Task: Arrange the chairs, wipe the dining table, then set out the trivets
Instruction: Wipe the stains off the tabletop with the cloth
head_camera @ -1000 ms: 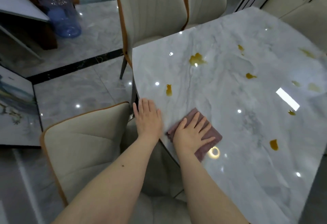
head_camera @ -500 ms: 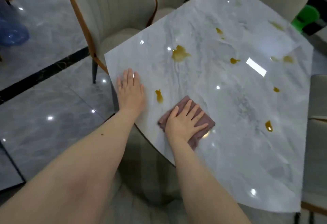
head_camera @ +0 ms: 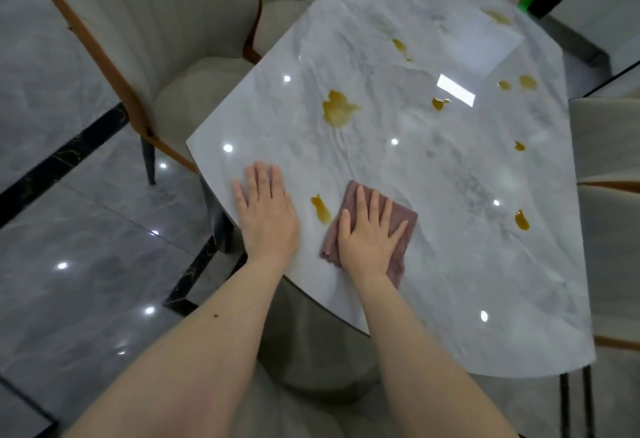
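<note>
Marble dining table (head_camera: 433, 223) lies open ahead and right of cloth (head_camera: 398, 221); only flat amber spills (head_camera: 339, 112) dot surface, nearest one (head_camera: 320, 209) between left hand (head_camera: 266, 216) and right hand (head_camera: 369, 236). Cream chair (head_camera: 145, 39) crowds far left edge, seat tucked under tabletop. More chair backs (head_camera: 606, 139) line right edge. Grey tiled floor (head_camera: 69, 264) open at left.

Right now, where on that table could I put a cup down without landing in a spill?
The dry stretch runs along the near right edge of the table, below the amber drop. The near left corner is taken by the left hand and by the right hand on the cloth. Mid-table around the big spill is dotted with drops.
</note>
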`<state>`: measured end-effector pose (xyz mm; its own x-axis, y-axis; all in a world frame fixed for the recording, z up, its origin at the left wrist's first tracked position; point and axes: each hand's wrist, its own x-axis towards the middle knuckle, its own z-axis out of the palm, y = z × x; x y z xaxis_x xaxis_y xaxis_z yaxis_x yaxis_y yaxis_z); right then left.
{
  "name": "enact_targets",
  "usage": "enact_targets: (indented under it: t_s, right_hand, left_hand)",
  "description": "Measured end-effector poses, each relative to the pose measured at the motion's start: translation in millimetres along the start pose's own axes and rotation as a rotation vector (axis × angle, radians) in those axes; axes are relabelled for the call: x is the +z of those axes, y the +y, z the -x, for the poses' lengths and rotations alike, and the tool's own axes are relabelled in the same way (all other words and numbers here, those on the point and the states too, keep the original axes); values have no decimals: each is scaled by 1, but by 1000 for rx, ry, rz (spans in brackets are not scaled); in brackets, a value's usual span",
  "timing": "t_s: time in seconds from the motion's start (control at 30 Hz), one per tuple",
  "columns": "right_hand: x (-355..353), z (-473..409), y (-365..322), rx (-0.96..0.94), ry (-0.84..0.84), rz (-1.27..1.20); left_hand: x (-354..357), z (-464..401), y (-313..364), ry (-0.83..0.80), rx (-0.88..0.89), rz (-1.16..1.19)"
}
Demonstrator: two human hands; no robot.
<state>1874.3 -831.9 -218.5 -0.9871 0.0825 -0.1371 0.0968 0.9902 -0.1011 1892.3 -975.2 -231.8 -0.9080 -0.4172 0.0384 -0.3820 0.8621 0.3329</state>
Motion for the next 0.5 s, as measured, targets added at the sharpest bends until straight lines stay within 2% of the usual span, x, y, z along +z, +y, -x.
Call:
enact_targets:
  t_s: [0.2, 0.37, 0.43, 0.5]
  right_hand:
    - [1, -23, -23, -239, -30, 13]
    - [-2, 4, 5, -538, -49, 33]
    - [-3, 9, 24, -568, -55, 41]
    - [-3, 2, 28, -521, -40, 39]
  left_hand:
    - [0, 0, 0, 2, -3, -3]
    - [-3, 0, 0, -14, -5, 29]
    - [-2, -1, 0, -14, -9, 29]
    - [0, -1, 0, -3, -8, 24]
